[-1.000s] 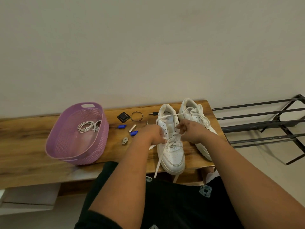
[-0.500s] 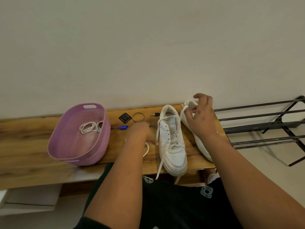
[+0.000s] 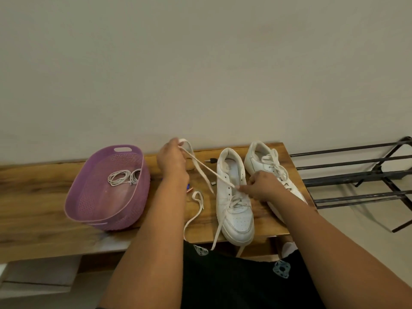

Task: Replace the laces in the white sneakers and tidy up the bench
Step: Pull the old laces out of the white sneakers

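Unlacing near sneaker point(image 3: 234, 197), task early.
Left hand point(image 3: 171, 161) grips lace point(image 3: 200, 168) pulled taut; right hand point(image 3: 259, 186) pinches it at the eyelets. Far sneaker point(image 3: 267, 166) laced, table point(image 3: 33, 208) clutter left.

Head-worn camera looks forward and down, close over the wooden bench point(image 3: 33, 197).

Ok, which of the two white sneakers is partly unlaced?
The left sneaker, nearer the purple basket: its upper eyelets are bare and the left hand pulls its lace out. The right sneaker is laced up.
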